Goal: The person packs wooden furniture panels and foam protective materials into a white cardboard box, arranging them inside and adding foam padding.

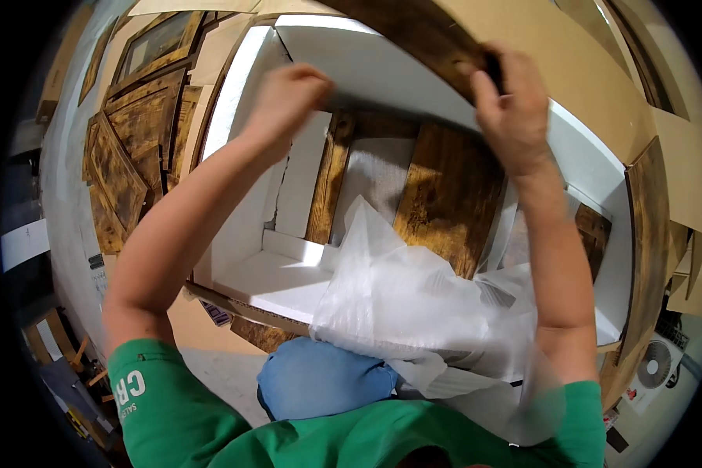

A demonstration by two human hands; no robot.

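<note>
My right hand (515,109) grips a long dark-brown wooden board (413,35) by its end, above the far side of the box. My left hand (290,97) hovers over the box's far left corner, fingers curled in, somewhat blurred, with nothing visible in it. Below both hands stands a large cardboard box lined with white foam (351,35). Inside lie a brown wood-grain panel (452,183), a narrow wooden strip (331,183) and other wrapped wooden parts. A crumpled white foam packing sheet (413,296) drapes over the near edge onto my lap.
Several wood-grain panels and frames (129,148) lie piled left of the box. Another wooden board (646,242) stands along the box's right side. Flat cardboard (577,70) spreads beyond it. A white fan-like unit (657,366) sits at the lower right.
</note>
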